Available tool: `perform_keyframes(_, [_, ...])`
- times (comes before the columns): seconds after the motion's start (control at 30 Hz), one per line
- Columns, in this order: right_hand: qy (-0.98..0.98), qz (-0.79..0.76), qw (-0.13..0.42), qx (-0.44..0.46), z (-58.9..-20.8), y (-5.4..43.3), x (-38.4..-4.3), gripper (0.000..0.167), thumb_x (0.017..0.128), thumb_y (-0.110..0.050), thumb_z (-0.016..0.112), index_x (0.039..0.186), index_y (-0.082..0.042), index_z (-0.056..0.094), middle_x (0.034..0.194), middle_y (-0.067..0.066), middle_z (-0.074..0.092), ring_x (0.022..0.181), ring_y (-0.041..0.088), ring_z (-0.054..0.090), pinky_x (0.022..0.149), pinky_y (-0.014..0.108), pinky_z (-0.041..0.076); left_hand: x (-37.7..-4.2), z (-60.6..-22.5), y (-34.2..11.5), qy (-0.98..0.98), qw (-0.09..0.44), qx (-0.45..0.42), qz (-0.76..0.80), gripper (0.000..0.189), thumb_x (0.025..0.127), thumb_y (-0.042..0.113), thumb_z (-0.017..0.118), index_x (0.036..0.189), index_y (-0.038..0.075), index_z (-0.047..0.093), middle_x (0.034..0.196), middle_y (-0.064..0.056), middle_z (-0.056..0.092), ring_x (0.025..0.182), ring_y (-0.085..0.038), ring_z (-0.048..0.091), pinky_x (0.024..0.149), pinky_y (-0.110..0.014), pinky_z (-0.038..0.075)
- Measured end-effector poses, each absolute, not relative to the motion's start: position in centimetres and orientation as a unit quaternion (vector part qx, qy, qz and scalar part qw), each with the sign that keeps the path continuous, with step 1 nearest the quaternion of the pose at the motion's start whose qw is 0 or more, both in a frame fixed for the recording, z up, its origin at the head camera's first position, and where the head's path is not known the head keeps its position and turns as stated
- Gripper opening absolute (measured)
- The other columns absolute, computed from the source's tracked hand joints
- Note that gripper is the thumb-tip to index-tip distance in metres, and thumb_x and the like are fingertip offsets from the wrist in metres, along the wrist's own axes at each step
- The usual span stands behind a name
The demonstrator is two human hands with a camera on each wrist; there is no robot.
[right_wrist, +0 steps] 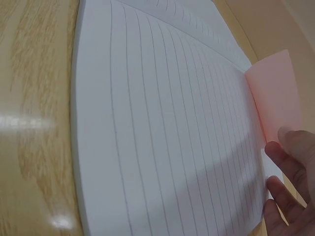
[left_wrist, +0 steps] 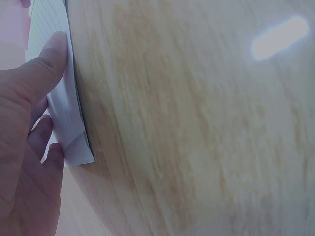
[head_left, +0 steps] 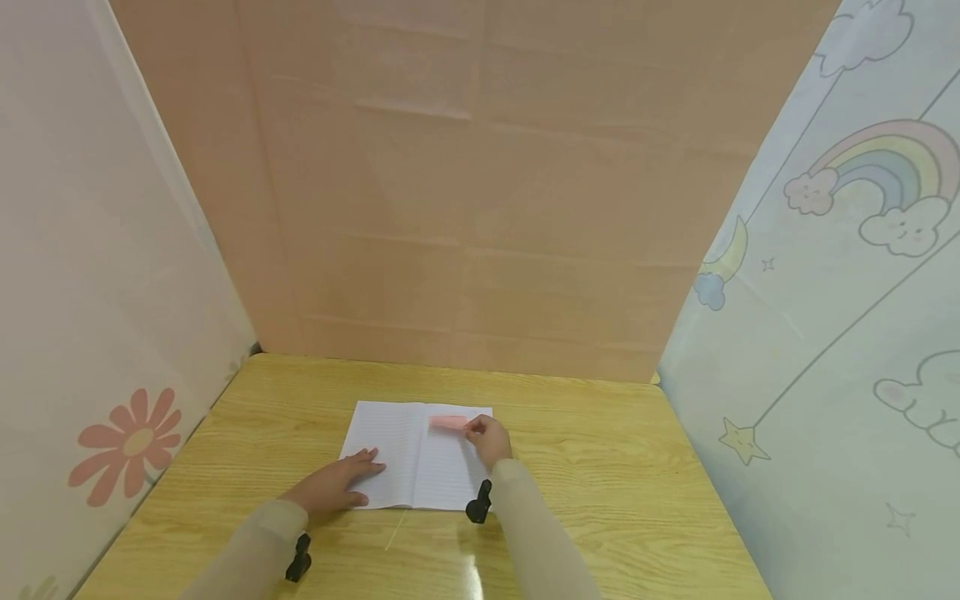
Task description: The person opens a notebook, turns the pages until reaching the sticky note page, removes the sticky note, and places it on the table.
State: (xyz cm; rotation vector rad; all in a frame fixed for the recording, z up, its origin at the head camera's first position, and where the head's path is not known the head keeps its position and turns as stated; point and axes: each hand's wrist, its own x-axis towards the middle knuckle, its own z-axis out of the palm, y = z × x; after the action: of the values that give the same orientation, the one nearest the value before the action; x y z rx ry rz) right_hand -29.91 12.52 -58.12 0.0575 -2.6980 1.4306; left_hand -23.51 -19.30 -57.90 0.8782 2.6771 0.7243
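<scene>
A lined notebook point(head_left: 452, 477) lies spread flat on the wooden table. Near the top of its right page is a pink sticky note point(head_left: 447, 422), which my right hand point(head_left: 491, 442) pinches at one end between thumb and finger. In the right wrist view, the sticky note point(right_wrist: 274, 91) stands up from the page and bends slightly. My left hand point(head_left: 335, 485) rests on the left page, its fingers spread. The left wrist view shows the thumb of that hand point(left_wrist: 24, 105) lying along the notebook's lower edge point(left_wrist: 74, 118).
The yellowish wooden table point(head_left: 607, 467) extends around the notebook. Behind it rises a tan sheet point(head_left: 465, 208). Patterned white panels stand at the left point(head_left: 97, 250) and right point(head_left: 840, 317). Light glares off the tabletop near the front.
</scene>
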Motion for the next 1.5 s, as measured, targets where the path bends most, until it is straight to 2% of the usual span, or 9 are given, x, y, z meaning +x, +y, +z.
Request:
perform_keyframes(0.3, [-0.880, 0.472, 0.047, 0.012, -58.4, 12.6, -30.1, 0.003, 0.087, -0.007, 0.068, 0.088, -0.005, 0.065, 0.092, 0.008, 0.068, 0.089, 0.023, 0.061, 0.076, 0.038, 0.051, -23.7, -58.3, -19.4, 0.915, 0.100, 0.310, 0.239, 0.057, 0.088, 0.035, 0.067, 0.137, 0.009, 0.054, 0.151, -0.021, 0.038, 0.139, -0.044, 0.032, 0.110, -0.060, 0.029])
perform_keyframes(0.53, [-0.873, 0.485, 0.055, 0.002, -58.0, 13.1, -30.1, 0.006, 0.088, -0.007, 0.067, 0.088, -0.003, 0.063, 0.084, 0.009, 0.068, 0.079, 0.017, 0.059, 0.067, 0.028, 0.048, -23.6, -58.2, -19.4, 0.916, 0.116, 0.296, 0.244, 0.058, 0.088, 0.033, 0.068, 0.139, 0.010, 0.053, 0.153, -0.018, 0.036, 0.142, -0.041, 0.030, 0.112, -0.058, 0.027])
perform_keyframes(0.8, [-0.862, 0.504, 0.057, 0.002, -57.5, 13.3, -29.9, 0.007, 0.090, -0.008, 0.066, 0.089, -0.002, 0.062, 0.081, 0.009, 0.066, 0.075, 0.016, 0.055, 0.065, 0.028, 0.045, -23.5, -58.1, -19.4, 0.917, 0.113, 0.295, 0.243, 0.057, 0.088, 0.032, 0.068, 0.139, 0.010, 0.053, 0.153, -0.017, 0.036, 0.141, -0.040, 0.030, 0.112, -0.058, 0.027])
perform_keyframes(1.03, [-0.842, 0.536, 0.046, 0.025, -57.9, 14.6, -31.1, 0.013, 0.093, -0.019, 0.065, 0.091, -0.007, 0.061, 0.090, 0.007, 0.067, 0.082, 0.015, 0.060, 0.069, 0.027, 0.048, -23.4, -58.0, -19.3, 0.918, 0.112, 0.295, 0.241, 0.057, 0.088, 0.031, 0.068, 0.139, 0.009, 0.053, 0.153, -0.018, 0.036, 0.141, -0.041, 0.030, 0.112, -0.058, 0.026])
perform_keyframes(1.17, [-0.822, 0.568, 0.017, 0.020, -56.7, 16.0, -31.3, 0.014, 0.094, -0.022, 0.064, 0.096, -0.008, 0.061, 0.098, 0.012, 0.067, 0.092, 0.025, 0.062, 0.075, 0.031, 0.049, -23.3, -57.8, -19.2, 0.918, 0.117, 0.290, 0.245, 0.056, 0.088, 0.030, 0.068, 0.139, 0.010, 0.053, 0.153, -0.018, 0.036, 0.142, -0.041, 0.029, 0.113, -0.059, 0.026])
perform_keyframes(1.3, [-0.820, 0.572, 0.012, 0.015, -55.2, 17.9, -30.9, 0.016, 0.096, -0.023, 0.062, 0.100, -0.008, 0.061, 0.106, 0.018, 0.067, 0.103, 0.033, 0.061, 0.082, 0.036, 0.049, -23.3, -57.8, -19.2, 0.918, 0.120, 0.286, 0.247, 0.056, 0.088, 0.029, 0.069, 0.139, 0.010, 0.053, 0.154, -0.017, 0.035, 0.142, -0.041, 0.029, 0.113, -0.058, 0.025])
perform_keyframes(1.5, [-0.839, 0.544, 0.029, 0.004, -54.9, 21.3, -30.3, 0.011, 0.096, -0.017, 0.061, 0.099, -0.006, 0.061, 0.109, 0.018, 0.068, 0.105, 0.027, 0.063, 0.090, 0.043, 0.051, -23.3, -58.0, -19.3, 0.918, 0.112, 0.295, 0.242, 0.057, 0.088, 0.029, 0.069, 0.139, 0.009, 0.053, 0.153, -0.018, 0.036, 0.141, -0.042, 0.030, 0.112, -0.059, 0.027])
